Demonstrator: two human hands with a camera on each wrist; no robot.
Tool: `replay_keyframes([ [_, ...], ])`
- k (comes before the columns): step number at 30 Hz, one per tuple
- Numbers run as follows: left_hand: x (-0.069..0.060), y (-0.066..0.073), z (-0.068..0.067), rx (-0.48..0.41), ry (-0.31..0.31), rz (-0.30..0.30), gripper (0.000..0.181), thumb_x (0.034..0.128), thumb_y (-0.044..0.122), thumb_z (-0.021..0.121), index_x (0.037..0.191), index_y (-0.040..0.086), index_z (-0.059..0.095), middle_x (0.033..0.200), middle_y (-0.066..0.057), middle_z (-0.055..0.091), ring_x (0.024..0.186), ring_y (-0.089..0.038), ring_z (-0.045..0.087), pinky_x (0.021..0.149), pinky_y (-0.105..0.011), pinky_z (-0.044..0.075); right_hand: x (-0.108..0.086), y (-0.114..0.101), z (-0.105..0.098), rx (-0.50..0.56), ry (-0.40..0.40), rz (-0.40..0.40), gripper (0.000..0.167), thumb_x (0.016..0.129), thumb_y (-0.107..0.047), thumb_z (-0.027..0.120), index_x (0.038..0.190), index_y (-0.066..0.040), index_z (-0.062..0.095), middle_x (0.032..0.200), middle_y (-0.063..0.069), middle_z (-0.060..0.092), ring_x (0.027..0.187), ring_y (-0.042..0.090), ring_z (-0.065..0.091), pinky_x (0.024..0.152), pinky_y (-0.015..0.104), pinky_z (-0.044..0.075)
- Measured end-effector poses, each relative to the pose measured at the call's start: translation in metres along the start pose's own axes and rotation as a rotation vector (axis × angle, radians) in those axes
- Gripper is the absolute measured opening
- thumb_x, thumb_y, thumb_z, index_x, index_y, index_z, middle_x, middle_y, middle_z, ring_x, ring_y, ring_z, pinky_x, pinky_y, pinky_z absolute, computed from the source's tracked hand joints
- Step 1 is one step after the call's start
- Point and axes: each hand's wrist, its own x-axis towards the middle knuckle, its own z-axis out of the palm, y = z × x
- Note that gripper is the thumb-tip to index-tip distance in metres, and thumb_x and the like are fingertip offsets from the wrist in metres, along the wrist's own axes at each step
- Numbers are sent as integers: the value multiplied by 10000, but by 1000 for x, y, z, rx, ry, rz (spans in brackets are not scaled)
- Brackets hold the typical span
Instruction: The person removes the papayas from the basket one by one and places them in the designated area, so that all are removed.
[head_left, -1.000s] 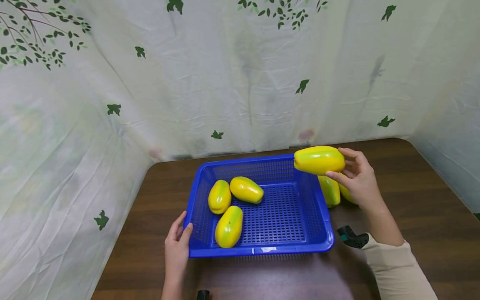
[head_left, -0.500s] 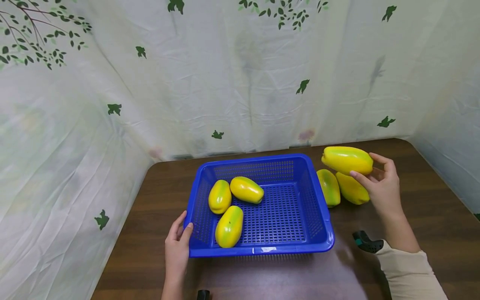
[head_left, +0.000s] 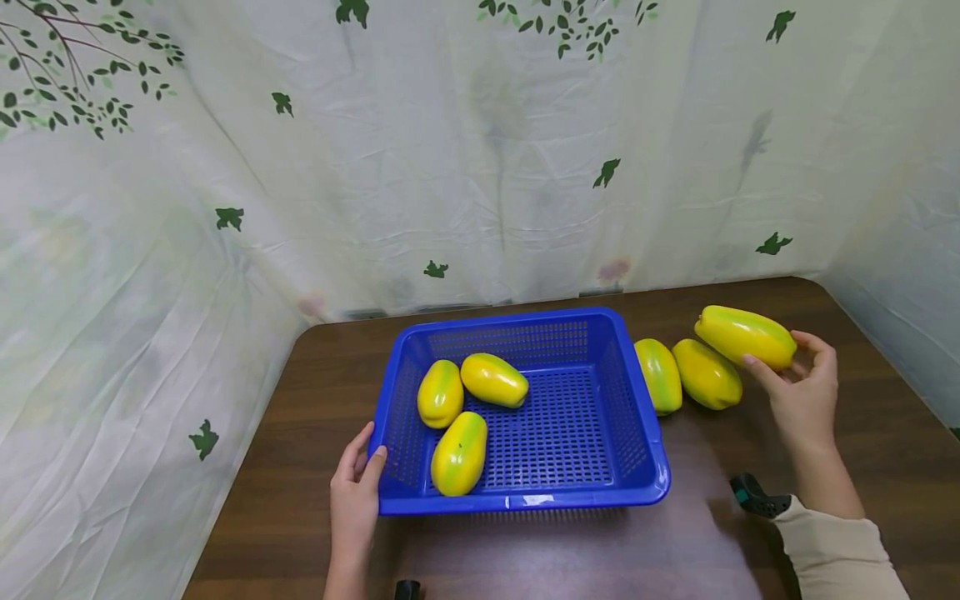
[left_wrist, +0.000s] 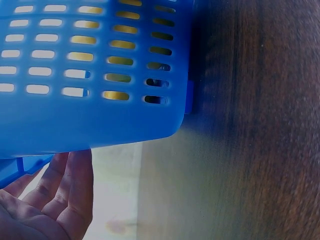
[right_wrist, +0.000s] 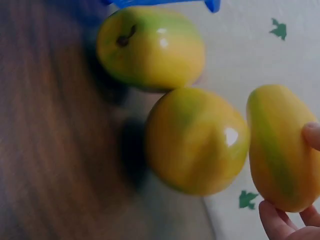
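Note:
On the right, my right hand [head_left: 806,396] grips a yellow-green papaya [head_left: 744,337] by its right end, above the table. In the right wrist view this papaya [right_wrist: 282,147] sits between thumb and fingers. Just left of it, two more papayas, one nearer the hand [head_left: 707,374] and one by the basket wall [head_left: 659,377], lie on the table. My left hand [head_left: 356,483] holds the left rim of the blue plastic basket [head_left: 525,502]. Inside the basket's left half lie three papayas: a left one [head_left: 440,394], an upper one [head_left: 494,380] and a lower one [head_left: 459,454].
The brown wooden table [head_left: 570,558] carries the basket near its middle. Behind it hangs a pale curtain [head_left: 510,167] with leaf prints. A dark wrist device [head_left: 757,497] shows by the right sleeve, and a small black object [head_left: 407,590] stands at the bottom edge.
My right hand has carried its papaya rightward from above the basket's right rim, past the two papayas on the table, and tilted it. The left hand and basket stay in place.

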Motion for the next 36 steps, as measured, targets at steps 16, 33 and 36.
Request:
replay_keyframes([
  [16,0,0,0,-10,0,-8,395,913,278,524,1301,214,486,1137,-155,560,861,-187,551,684,-197,465,12,53,-9,-64,84,213,704,752,-369,680,1328,-270,288,1334,-23,250,1081,156,393,763,124,403],
  [33,0,0,-1,-5,-2,1,402,913,289,521,1305,208,481,1126,-153,561,866,-192,537,695,-202,464,-10,33,-8,-110,8,248,681,829,-335,611,1372,-190,226,1347,35,147,1136,249,346,943,227,313],
  [36,0,0,0,-13,-3,7,402,913,279,523,1305,199,482,1142,-151,556,873,-188,541,703,-203,466,-10,33,-8,-117,3,242,680,833,-333,607,1377,-188,225,1342,36,144,1147,252,337,940,223,311],
])
